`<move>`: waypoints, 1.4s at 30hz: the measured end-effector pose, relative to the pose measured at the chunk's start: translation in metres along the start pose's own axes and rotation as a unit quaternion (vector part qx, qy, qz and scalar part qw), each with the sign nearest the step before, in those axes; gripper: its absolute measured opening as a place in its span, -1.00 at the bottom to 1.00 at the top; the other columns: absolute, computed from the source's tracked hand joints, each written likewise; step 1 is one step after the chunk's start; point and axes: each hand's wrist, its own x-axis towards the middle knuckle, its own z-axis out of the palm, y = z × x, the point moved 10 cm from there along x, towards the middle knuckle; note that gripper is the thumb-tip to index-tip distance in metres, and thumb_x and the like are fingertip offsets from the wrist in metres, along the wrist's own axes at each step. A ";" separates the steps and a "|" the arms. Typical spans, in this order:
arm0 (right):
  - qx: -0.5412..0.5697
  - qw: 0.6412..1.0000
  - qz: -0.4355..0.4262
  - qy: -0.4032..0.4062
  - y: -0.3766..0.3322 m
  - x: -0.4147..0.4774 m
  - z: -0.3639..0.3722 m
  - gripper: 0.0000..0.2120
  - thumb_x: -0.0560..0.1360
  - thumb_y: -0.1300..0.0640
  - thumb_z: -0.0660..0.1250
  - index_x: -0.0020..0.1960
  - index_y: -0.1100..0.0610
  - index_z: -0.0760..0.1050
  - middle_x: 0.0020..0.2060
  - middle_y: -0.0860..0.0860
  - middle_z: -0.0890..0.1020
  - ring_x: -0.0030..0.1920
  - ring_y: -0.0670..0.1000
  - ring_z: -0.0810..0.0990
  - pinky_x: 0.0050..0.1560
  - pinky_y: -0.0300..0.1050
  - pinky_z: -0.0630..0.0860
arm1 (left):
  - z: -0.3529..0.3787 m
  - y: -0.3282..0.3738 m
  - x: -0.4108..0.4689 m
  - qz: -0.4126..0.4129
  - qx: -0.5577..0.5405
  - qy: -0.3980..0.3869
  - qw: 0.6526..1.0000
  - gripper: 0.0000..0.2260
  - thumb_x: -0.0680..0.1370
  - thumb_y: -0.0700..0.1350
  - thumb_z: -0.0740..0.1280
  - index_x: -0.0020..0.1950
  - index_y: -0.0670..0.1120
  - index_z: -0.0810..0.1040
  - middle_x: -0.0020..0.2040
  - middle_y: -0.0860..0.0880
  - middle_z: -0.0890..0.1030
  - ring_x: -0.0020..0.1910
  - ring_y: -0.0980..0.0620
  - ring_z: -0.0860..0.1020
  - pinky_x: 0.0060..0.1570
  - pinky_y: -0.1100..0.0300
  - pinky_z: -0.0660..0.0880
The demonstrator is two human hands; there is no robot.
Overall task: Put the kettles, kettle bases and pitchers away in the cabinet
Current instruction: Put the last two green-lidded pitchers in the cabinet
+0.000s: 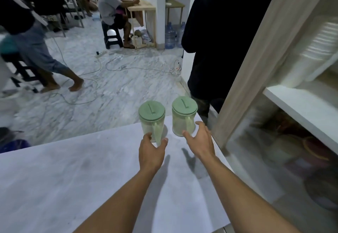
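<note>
Two clear pitchers with green lids stand side by side near the far edge of the white table [91, 168]. My left hand [151, 148] holds the left pitcher [151, 117] low on its handle, with thumb and fingers curled to either side of it. The right pitcher [183, 115] stands upright with its handle facing me. My right hand [200, 138] is spread open just in front of and to the right of it, fingertips close to its base. The cabinet [301, 108] is on the right, with white shelves.
The cabinet's pale wooden door frame [256, 59] stands close beside the right pitcher. A person in black [210, 31] stands just beyond the table's far right corner. Dishes sit blurred on the cabinet's lower shelf. Cables lie across the marble floor, and other people sit further back.
</note>
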 end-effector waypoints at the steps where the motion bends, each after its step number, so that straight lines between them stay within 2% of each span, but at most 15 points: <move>1: 0.007 1.000 0.007 0.001 0.003 0.004 0.003 -0.39 0.50 -0.15 0.42 0.44 0.05 0.32 0.36 0.03 0.47 0.34 0.12 0.46 0.22 0.07 0.50 | 0.003 -0.002 0.003 -0.004 -0.002 0.004 1.000 -0.40 0.47 0.16 0.44 0.41 -0.07 0.38 0.29 -0.04 0.54 0.25 -0.07 0.51 0.19 0.07 0.44; 4: 0.036 0.999 0.028 -0.001 0.011 0.016 0.017 -0.33 0.43 -0.24 0.44 0.41 0.03 0.36 0.31 0.00 0.51 0.30 0.10 0.50 0.22 0.12 0.51 | 0.009 -0.003 0.012 -0.004 -0.008 0.024 1.000 -0.43 0.44 0.19 0.45 0.34 -0.04 0.43 0.21 0.01 0.58 0.17 -0.03 0.54 0.11 0.10 0.47; 7: 0.084 0.996 0.039 0.002 0.019 0.029 0.028 -0.41 0.42 -0.23 0.44 0.32 0.06 0.45 0.17 0.01 0.61 0.20 0.10 0.57 0.18 0.08 0.54 | 0.018 0.002 0.020 -0.006 -0.029 0.027 0.999 -0.54 0.43 0.21 0.46 0.19 -0.01 0.49 0.06 0.07 0.61 0.06 0.01 0.56 -0.01 0.15 0.44; 9: 0.115 0.992 0.046 0.004 0.021 0.035 0.029 -0.57 0.47 -0.17 0.44 0.20 0.07 0.52 0.04 0.00 0.66 0.06 0.07 0.61 0.01 -0.04 0.53 | 0.021 0.006 0.024 -0.011 -0.044 0.033 0.998 -0.61 0.43 0.21 0.46 0.09 0.01 0.50 -0.03 0.10 0.60 -0.03 0.03 0.56 -0.07 0.16 0.41; 11: 0.140 0.989 0.056 0.000 0.022 0.041 0.031 -0.72 0.51 -0.10 0.44 0.07 0.08 0.54 -0.09 0.00 0.66 -0.09 0.02 0.62 -0.21 -0.16 0.44 | 0.024 0.006 0.031 -0.021 -0.057 0.043 0.997 -0.65 0.46 0.20 0.44 0.04 -0.01 0.52 -0.08 0.10 0.61 -0.07 0.02 0.56 -0.10 0.15 0.40; 13: 0.155 0.987 0.053 -0.002 0.022 0.045 0.033 -0.77 0.53 -0.05 0.44 0.01 0.10 0.53 -0.15 -0.01 0.66 -0.18 -0.04 0.59 -0.29 -0.24 0.38 | 0.025 0.006 0.037 -0.022 -0.058 0.045 0.997 -0.70 0.52 0.17 0.38 0.00 -0.06 0.53 -0.12 0.06 0.61 -0.09 -0.01 0.55 -0.13 0.16 0.37; 17: 0.168 0.985 0.038 0.009 0.018 0.048 0.035 -0.82 0.57 0.02 0.38 -0.04 0.13 0.51 -0.22 -0.01 0.61 -0.21 -0.04 0.55 -0.29 -0.17 0.38 | 0.020 0.013 0.048 0.017 -0.058 0.051 0.997 -0.79 0.61 0.02 0.29 0.02 -0.13 0.50 -0.11 -0.02 0.58 -0.11 -0.05 0.52 -0.13 0.17 0.36; 19: 0.178 0.983 0.033 0.022 0.016 0.046 0.033 -0.82 0.58 0.04 0.37 -0.08 0.14 0.50 -0.24 0.02 0.60 -0.22 0.01 0.55 -0.30 -0.14 0.39 | 0.015 0.017 0.050 0.026 -0.055 0.051 0.997 -0.84 0.62 -0.05 0.27 -0.05 -0.14 0.47 -0.18 -0.02 0.55 -0.18 -0.05 0.49 -0.25 0.16 0.34; 22: 0.197 0.979 0.035 0.030 0.011 0.038 0.032 -0.85 0.56 0.08 0.37 -0.14 0.11 0.47 -0.27 0.03 0.59 -0.24 0.04 0.54 -0.29 -0.12 0.40 | 0.005 0.022 0.045 0.043 -0.042 0.041 0.997 -0.82 0.59 -0.12 0.27 -0.18 -0.13 0.40 -0.28 -0.04 0.49 -0.31 0.03 0.42 -0.40 0.33 0.32; 25: 0.201 0.979 0.032 0.029 -0.001 0.029 0.029 -0.83 0.54 0.09 0.36 -0.20 0.08 0.45 -0.30 0.02 0.57 -0.26 0.04 0.52 -0.30 -0.11 0.40 | -0.013 0.028 0.037 0.054 -0.051 0.043 0.996 -0.83 0.57 -0.16 0.28 -0.21 -0.15 0.39 -0.30 -0.06 0.47 -0.35 0.05 0.38 -0.42 0.38 0.33; 28: 0.218 0.975 0.025 0.035 -0.018 0.016 0.019 -0.84 0.52 0.08 0.35 -0.21 0.10 0.48 -0.28 0.08 0.63 -0.23 0.11 0.59 -0.24 -0.05 0.47 | -0.039 0.038 0.033 0.063 -0.054 0.058 0.995 -0.84 0.57 -0.15 0.28 -0.19 -0.17 0.41 -0.30 -0.07 0.49 -0.35 0.04 0.40 -0.45 0.35 0.33; 30: 0.229 0.972 0.021 0.044 -0.029 0.007 0.010 -0.85 0.50 0.06 0.34 -0.18 0.12 0.50 -0.25 0.14 0.66 -0.20 0.16 0.63 -0.20 0.02 0.54 | -0.054 0.046 0.031 0.074 -0.048 0.064 0.994 -0.83 0.57 -0.13 0.29 -0.18 -0.17 0.42 -0.30 -0.07 0.50 -0.35 0.03 0.42 -0.41 0.24 0.32; 35: 0.249 0.963 0.000 0.103 -0.064 -0.034 -0.032 -0.84 0.50 0.11 0.34 -0.21 0.15 0.48 -0.34 0.11 0.59 -0.34 0.06 0.50 -0.28 -0.08 0.42 | -0.096 0.076 0.013 0.124 -0.081 0.056 0.987 -0.82 0.56 -0.12 0.30 -0.13 -0.23 0.48 -0.27 -0.13 0.56 -0.30 -0.04 0.47 -0.38 0.23 0.35; 39: 0.238 0.957 -0.011 0.167 -0.084 -0.081 -0.066 -0.86 0.49 0.11 0.34 -0.22 0.14 0.48 -0.34 0.06 0.56 -0.33 0.02 0.48 -0.28 -0.07 0.42 | -0.125 0.095 -0.010 0.160 -0.104 0.035 0.981 -0.80 0.54 -0.10 0.31 -0.14 -0.24 0.49 -0.25 -0.17 0.58 -0.26 -0.11 0.50 -0.33 0.17 0.38; 42: 0.235 0.950 -0.010 0.204 -0.095 -0.121 -0.086 -0.84 0.49 0.10 0.33 -0.23 0.14 0.47 -0.37 0.04 0.52 -0.35 0.02 0.44 -0.30 -0.09 0.38 | -0.146 0.109 -0.033 0.184 -0.121 0.011 0.975 -0.79 0.54 -0.09 0.31 -0.15 -0.23 0.50 -0.26 -0.13 0.57 -0.29 -0.07 0.49 -0.34 0.18 0.38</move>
